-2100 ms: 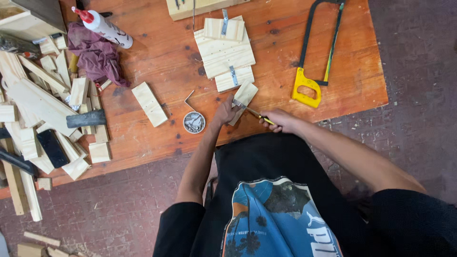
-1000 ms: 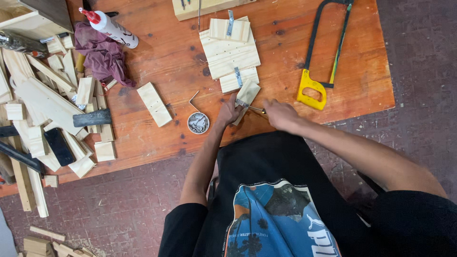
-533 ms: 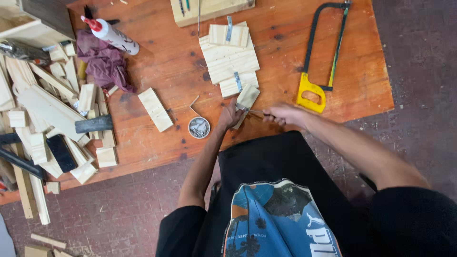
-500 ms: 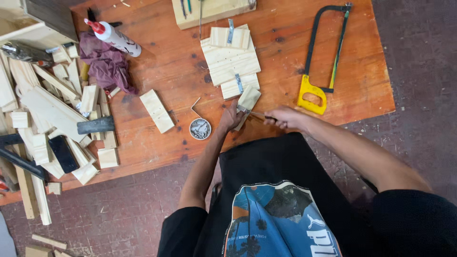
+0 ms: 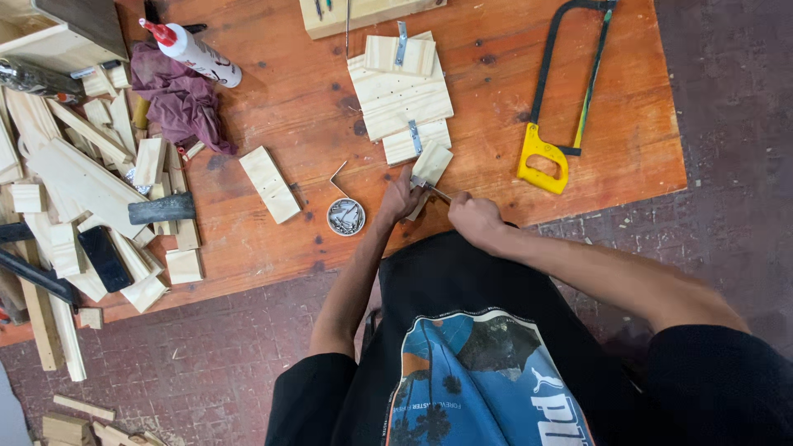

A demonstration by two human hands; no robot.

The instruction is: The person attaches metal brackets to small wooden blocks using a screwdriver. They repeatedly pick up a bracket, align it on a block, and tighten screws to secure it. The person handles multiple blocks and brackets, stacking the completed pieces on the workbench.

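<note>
Orange workbench (image 5: pixel 273 107) holds the small block (image 5: pixel 431 164) near its front edge, left hand (image 5: pixel 400 196) clasping it, right hand (image 5: pixel 471 219) closed on a thin driver (image 5: pixel 439 193); steady, square pressure seems wise.

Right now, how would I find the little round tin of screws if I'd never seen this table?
Start at the orange wooden table and go to its near edge, where the left hand rests. Just left of that hand sits the little round tin. It is the only round, shiny thing there; its neighbours are flat, pale wooden blocks.
</note>
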